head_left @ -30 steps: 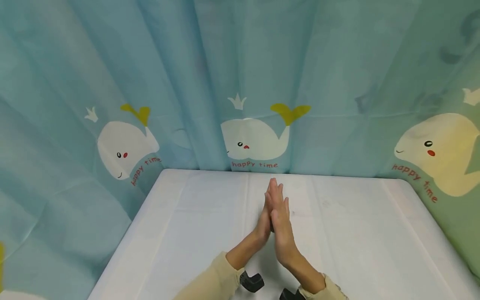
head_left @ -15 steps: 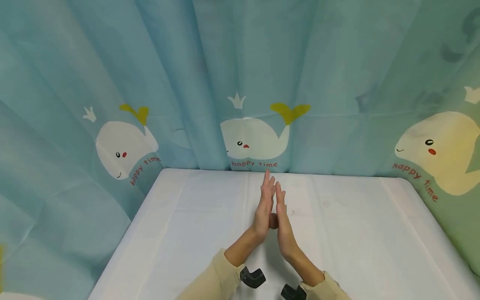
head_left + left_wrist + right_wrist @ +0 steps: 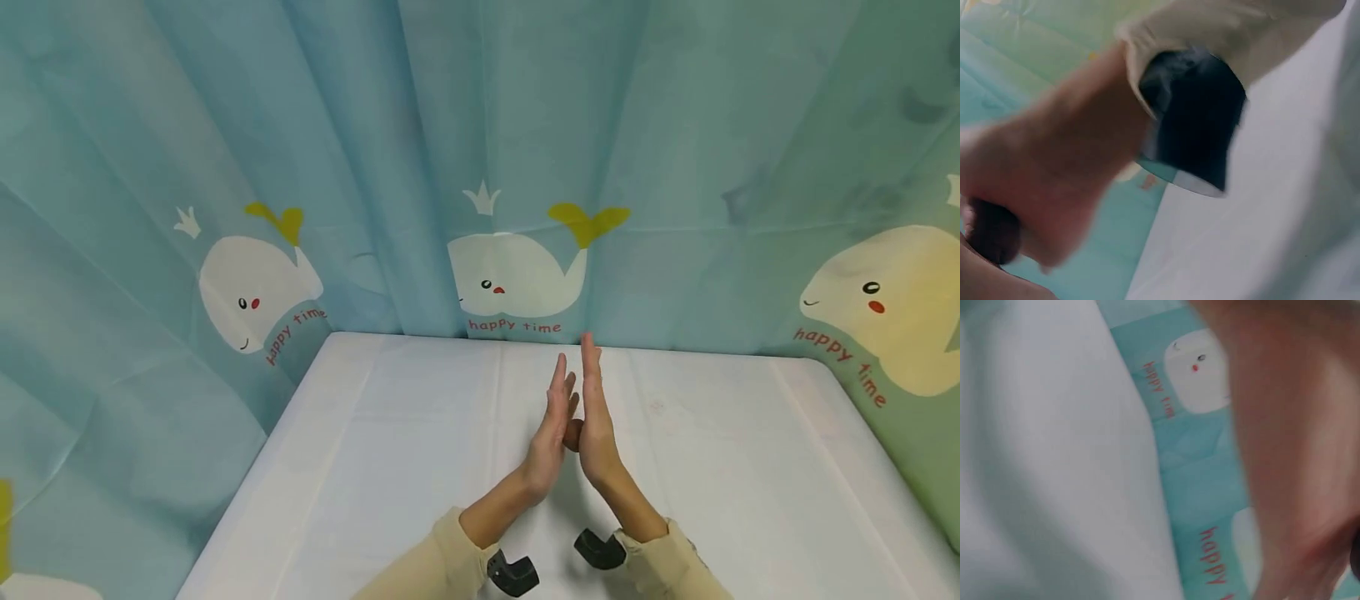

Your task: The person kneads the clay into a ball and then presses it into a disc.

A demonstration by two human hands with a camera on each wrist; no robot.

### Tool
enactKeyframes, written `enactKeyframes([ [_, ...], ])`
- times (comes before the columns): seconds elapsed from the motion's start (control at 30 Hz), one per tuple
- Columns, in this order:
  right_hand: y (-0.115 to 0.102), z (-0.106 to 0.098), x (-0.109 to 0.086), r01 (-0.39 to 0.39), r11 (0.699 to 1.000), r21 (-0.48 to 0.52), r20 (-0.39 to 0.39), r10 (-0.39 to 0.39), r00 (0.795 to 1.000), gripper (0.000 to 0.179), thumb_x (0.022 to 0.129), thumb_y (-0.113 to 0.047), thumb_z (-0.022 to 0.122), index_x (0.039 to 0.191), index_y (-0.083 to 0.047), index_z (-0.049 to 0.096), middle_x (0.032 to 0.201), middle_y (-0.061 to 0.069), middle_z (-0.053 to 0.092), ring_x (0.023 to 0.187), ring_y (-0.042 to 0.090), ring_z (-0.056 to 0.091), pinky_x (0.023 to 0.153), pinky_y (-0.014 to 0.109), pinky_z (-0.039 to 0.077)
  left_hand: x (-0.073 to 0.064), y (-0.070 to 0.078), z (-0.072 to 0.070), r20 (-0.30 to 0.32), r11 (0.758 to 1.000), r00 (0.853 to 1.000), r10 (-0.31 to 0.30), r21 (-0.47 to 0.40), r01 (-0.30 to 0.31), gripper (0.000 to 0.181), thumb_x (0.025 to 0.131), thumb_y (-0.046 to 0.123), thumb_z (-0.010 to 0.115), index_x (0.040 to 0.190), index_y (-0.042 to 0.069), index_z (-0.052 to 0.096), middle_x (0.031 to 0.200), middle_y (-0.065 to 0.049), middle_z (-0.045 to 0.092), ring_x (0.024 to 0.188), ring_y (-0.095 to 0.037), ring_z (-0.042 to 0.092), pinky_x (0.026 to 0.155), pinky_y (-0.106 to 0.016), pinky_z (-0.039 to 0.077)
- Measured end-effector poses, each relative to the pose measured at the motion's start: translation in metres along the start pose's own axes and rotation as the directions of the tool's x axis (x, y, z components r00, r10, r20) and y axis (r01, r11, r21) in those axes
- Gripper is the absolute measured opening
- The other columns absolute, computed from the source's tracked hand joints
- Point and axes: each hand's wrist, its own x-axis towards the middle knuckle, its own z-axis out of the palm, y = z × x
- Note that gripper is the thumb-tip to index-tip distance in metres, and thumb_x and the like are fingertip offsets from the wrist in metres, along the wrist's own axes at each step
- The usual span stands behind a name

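Note:
A dark brown rounded lump (image 3: pixel 572 435) sits between my two palms, near their heels, above the white table. My left hand (image 3: pixel 546 458) faces it from the left with fingers straight and pointing away. On the other side, my right hand (image 3: pixel 598 442) presses against the lump, its straight fingers reaching farther forward than the left ones. In the left wrist view the lump (image 3: pixel 996 232) shows close up, pressed by the blurred right palm. Only a dark edge of it appears in the right wrist view.
The white cloth-covered table (image 3: pixel 405 433) lies under both hands. Behind it hangs a blue-green curtain (image 3: pixel 675 167) printed with whales. Black wrist cameras, one of them a dark block (image 3: pixel 513 575), stick out below the beige sleeves (image 3: pixel 442 558).
The hands slide against each other: half a second ago the left reached farther forward, now the right does. Both have shifted slightly right, and more of the lump shows than a second ago.

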Motion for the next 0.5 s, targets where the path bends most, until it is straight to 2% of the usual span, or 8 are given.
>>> enactKeyframes([
  [0.07,0.007,0.000,-0.002,-0.077,0.997,0.011,-0.002,0.077,0.997,0.054,0.113,-0.040,0.011,0.166,-0.035,0.006,0.172,-0.009,-0.004,0.156,0.012,0.002,0.121,0.047,0.012,0.000,0.003,-0.001,0.002,1.000,1.000,-0.001,0.001,0.001,0.063,0.110,0.050,0.002,0.165,0.023,-0.012,0.172,-0.001,-0.010,0.158,-0.022,-0.005,0.126,-0.048,0.000],
  [0.13,0.012,0.004,-0.008,-0.104,0.995,0.007,0.004,0.104,0.995,0.054,0.113,-0.038,0.011,0.166,-0.035,0.005,0.172,-0.007,-0.005,0.156,0.016,0.001,0.119,0.054,0.015,0.000,0.008,-0.003,-0.020,1.000,1.000,0.001,0.021,-0.001,0.065,0.109,0.053,0.001,0.165,0.025,-0.012,0.172,-0.003,-0.006,0.158,-0.026,-0.003,0.125,-0.051,0.001],
  [0.17,0.012,0.008,-0.012,-0.115,0.993,0.004,0.008,0.115,0.993,0.054,0.113,-0.038,0.011,0.166,-0.036,0.005,0.171,-0.007,-0.005,0.152,0.020,0.018,0.115,0.054,0.023,0.002,0.010,-0.005,-0.036,1.000,0.999,0.004,0.031,-0.003,0.065,0.108,0.055,0.002,0.165,0.026,-0.011,0.172,-0.004,-0.004,0.158,-0.026,-0.001,0.125,-0.053,0.001],
  [0.2,0.012,0.012,-0.017,-0.113,0.994,0.016,0.021,0.112,0.993,0.054,0.113,-0.036,0.011,0.166,-0.036,0.005,0.172,-0.007,-0.005,0.156,0.016,0.001,0.119,0.060,0.008,0.003,0.012,-0.007,-0.054,0.999,0.998,0.008,0.045,-0.006,0.066,0.108,0.056,0.002,0.165,0.027,-0.010,0.172,-0.004,-0.002,0.158,-0.026,0.001,0.125,-0.054,0.001],
  [0.3,0.003,0.023,-0.029,-0.054,0.998,0.033,0.039,0.053,0.998,0.055,0.112,-0.033,0.012,0.167,-0.031,0.002,0.172,-0.006,-0.006,0.156,0.017,0.005,0.116,0.063,0.012,0.011,0.014,-0.012,-0.123,0.996,0.992,0.023,0.087,-0.012,0.067,0.107,0.059,0.004,0.166,0.029,-0.006,0.172,-0.003,0.001,0.158,-0.025,0.005,0.124,-0.057,0.003],
  [0.37,-0.008,0.028,-0.034,-0.007,0.998,0.056,0.044,0.004,0.999,0.056,0.112,-0.032,0.013,0.167,-0.028,0.000,0.172,-0.006,-0.008,0.156,0.017,0.005,0.117,0.063,0.007,0.016,0.011,-0.014,-0.147,0.993,0.989,0.027,0.122,-0.010,0.066,0.108,0.057,0.006,0.166,0.028,-0.006,0.172,-0.003,0.002,0.158,-0.024,0.006,0.124,-0.058,0.004],
  [0.4,-0.013,0.028,-0.034,0.029,0.997,0.074,0.043,-0.032,0.999,0.056,0.112,-0.030,0.013,0.167,-0.025,0.001,0.172,-0.004,-0.008,0.156,0.015,-0.011,0.118,0.063,-0.002,0.017,0.009,-0.014,-0.147,0.991,0.989,0.016,0.135,0.004,0.065,0.108,0.057,0.006,0.166,0.029,-0.006,0.172,-0.001,0.001,0.158,-0.024,0.006,0.123,-0.058,0.004],
  [0.5,-0.025,0.025,-0.030,0.077,0.992,0.100,0.018,-0.079,0.997,0.056,0.112,-0.030,0.012,0.167,-0.023,0.003,0.173,-0.002,-0.003,0.158,0.021,-0.008,0.123,0.047,0.002,0.015,0.003,-0.011,-0.121,0.984,0.992,-0.019,0.171,0.040,0.064,0.109,0.055,0.006,0.166,0.029,-0.008,0.172,0.002,-0.001,0.158,-0.023,0.006,0.123,-0.058,0.004],
])
